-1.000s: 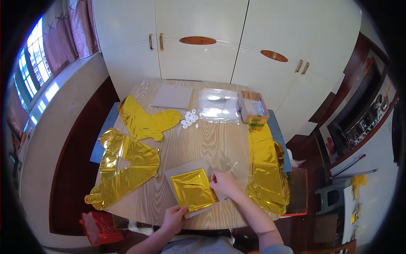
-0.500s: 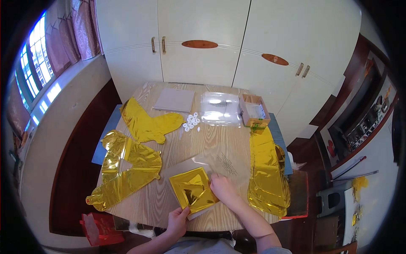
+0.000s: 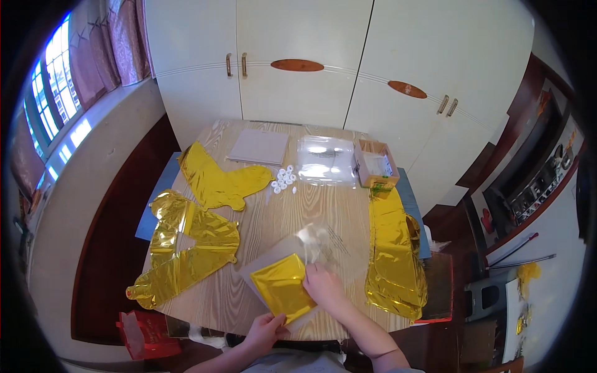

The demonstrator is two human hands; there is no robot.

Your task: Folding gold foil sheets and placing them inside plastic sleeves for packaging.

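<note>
A folded gold foil balloon (image 3: pixel 278 280), shaped into a flat square, lies with a clear plastic bag (image 3: pixel 254 257) at the table's near edge. The bag's film extends past the foil on the far and left sides; whether the foil is inside or on top, I cannot tell. My left hand (image 3: pixel 266 329) is closed at the near corner, thumb on the foil. Along the foil's right edge, my right hand (image 3: pixel 324 285) has its fingers curled and closed on the foil or film there.
Unfolded gold foil balloons lie at left (image 3: pixel 193 245), far left (image 3: pixel 217 183) and right (image 3: pixel 398 261). Behind are white round pieces (image 3: pixel 284 179), a stack of grey sheets (image 3: pixel 258 147), clear bags (image 3: pixel 324 163) and a small cardboard box (image 3: pixel 377 166). White cabinets (image 3: pixel 298 37) stand beyond the wood-grain table.
The folded foil now lies flatter and smoother, its raised inner folds gone. My right hand has shifted slightly nearer and left; the plastic film has bunched up beyond it.
</note>
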